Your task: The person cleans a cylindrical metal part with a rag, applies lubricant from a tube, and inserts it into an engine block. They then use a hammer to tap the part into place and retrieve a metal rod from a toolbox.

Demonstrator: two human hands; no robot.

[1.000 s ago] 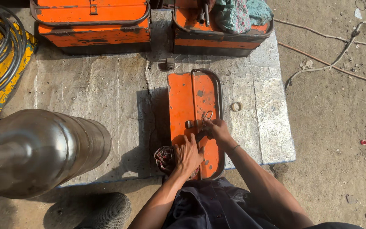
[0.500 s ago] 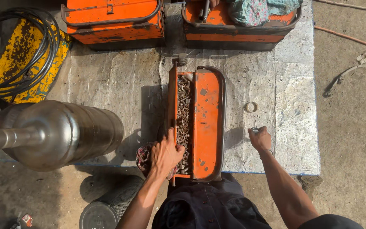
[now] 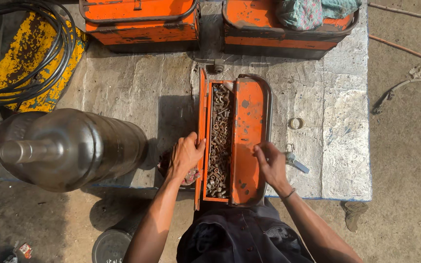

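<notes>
Orange metal toolbox (image 3: 249,141) full of rusty bolts lies open at the grey slab's near edge; left hand (image 3: 185,156) curls its grip over the box's left wall, right hand (image 3: 271,163) rests loose-fingered on the lid.

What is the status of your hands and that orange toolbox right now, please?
Left hand gripping the toolbox's left edge. Right hand resting on the lid, nothing held. Orange toolbox open, rusty nuts and bolts inside. Padlock beside the right hand.
</notes>
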